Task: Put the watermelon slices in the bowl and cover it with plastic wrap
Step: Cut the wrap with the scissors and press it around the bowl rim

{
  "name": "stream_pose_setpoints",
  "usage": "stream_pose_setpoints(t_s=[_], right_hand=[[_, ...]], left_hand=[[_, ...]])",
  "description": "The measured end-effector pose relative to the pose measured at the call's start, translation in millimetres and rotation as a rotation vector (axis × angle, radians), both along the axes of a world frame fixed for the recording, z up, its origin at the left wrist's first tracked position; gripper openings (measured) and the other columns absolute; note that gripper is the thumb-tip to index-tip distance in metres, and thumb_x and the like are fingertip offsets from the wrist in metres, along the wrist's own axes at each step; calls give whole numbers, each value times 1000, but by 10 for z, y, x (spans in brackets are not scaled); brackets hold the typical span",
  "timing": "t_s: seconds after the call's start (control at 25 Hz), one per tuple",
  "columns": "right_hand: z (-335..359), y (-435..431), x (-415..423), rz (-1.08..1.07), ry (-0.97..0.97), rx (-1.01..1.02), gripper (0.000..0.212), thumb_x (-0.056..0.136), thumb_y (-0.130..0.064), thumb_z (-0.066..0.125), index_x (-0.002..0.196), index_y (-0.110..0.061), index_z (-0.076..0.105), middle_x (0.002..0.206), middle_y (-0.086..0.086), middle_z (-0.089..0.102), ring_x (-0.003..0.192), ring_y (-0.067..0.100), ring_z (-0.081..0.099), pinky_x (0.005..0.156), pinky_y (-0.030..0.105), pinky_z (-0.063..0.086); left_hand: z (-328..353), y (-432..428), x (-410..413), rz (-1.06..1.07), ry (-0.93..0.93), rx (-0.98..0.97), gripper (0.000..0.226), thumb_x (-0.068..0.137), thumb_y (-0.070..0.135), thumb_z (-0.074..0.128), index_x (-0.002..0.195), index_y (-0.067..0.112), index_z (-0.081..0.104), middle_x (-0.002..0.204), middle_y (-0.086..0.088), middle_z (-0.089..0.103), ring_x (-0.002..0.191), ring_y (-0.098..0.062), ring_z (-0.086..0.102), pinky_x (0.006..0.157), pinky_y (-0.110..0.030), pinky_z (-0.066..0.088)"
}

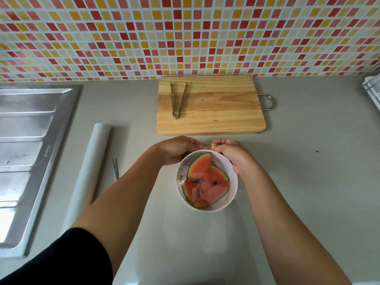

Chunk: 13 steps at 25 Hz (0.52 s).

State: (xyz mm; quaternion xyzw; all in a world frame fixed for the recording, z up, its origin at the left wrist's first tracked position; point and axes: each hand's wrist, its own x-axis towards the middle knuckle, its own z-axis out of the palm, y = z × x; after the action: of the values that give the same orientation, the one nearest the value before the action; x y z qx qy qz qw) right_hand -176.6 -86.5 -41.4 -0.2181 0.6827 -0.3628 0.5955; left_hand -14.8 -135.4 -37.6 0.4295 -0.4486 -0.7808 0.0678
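Head view, centre tabletop [308, 182]: white bowl [230, 200] containing watermelon slices [207, 182], film-covered. Left hand [177, 150] and right hand [232, 154] at far rim, fingers apparently pinching plastic wrap [206, 148] taut for sealing. Roll [90, 167] lies left; tongs [177, 99] rest on cutting board [216, 112].

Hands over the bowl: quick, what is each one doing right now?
Left hand: closed, pinching the clear plastic wrap at the white round bowl's far rim.
Right hand: closed, pinching the same wrap.

Sink [30, 153] cropped left (fingers [195, 144] curled under).
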Motion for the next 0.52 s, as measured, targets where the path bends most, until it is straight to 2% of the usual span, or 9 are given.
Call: stream_pose_setpoints(t_s=[0.16, 0.32, 0.36, 0.44, 0.52], right_hand=[[-11, 27, 34, -38, 28, -32, 17, 85, -3, 59, 78, -18, 57, 76, 0, 63, 67, 12, 59, 58, 22, 49], [-44, 52, 17, -28, 84, -90, 12, 85, -11, 62, 80, -21, 58, 87, 4, 65, 82, 17, 60, 81, 32, 48], [-49, 61, 9, -22, 95, -102, 12, 85, -12, 62, 81, -22, 58, 88, 3, 65, 84, 16, 60, 84, 32, 47], [-50, 72, -1, -14, 99, -119, 11, 86, -13, 62, 83, -23, 58, 85, 0, 65, 84, 15, 61, 85, 31, 47], [-48, 72, -4, -14, 92, -126, 11, 86, -13, 61, 83, -23, 58, 82, -1, 65, 81, 14, 60, 85, 30, 47]], left_hand=[[-61, 82, 12, 44, 2, -122, 16, 98, 12, 47, 84, 13, 56, 76, 0, 62, 66, -10, 58, 59, -17, 50], [-131, 145, 45, 139, 20, -128, 11, 96, 20, 52, 92, 13, 59, 89, -8, 63, 76, -15, 62, 67, -23, 53], [-144, 149, 82, 137, 13, -107, 18, 96, 24, 52, 96, 11, 63, 91, -9, 66, 79, -17, 65, 70, -24, 54], [-175, 170, 168, 111, 10, -76, 27, 97, 27, 50, 98, 5, 67, 90, -10, 69, 84, -22, 65, 75, -28, 53], [-185, 192, 229, 149, 23, -61, 18, 94, 17, 54, 86, 8, 66, 80, -7, 66, 79, -21, 61, 73, -29, 50]])
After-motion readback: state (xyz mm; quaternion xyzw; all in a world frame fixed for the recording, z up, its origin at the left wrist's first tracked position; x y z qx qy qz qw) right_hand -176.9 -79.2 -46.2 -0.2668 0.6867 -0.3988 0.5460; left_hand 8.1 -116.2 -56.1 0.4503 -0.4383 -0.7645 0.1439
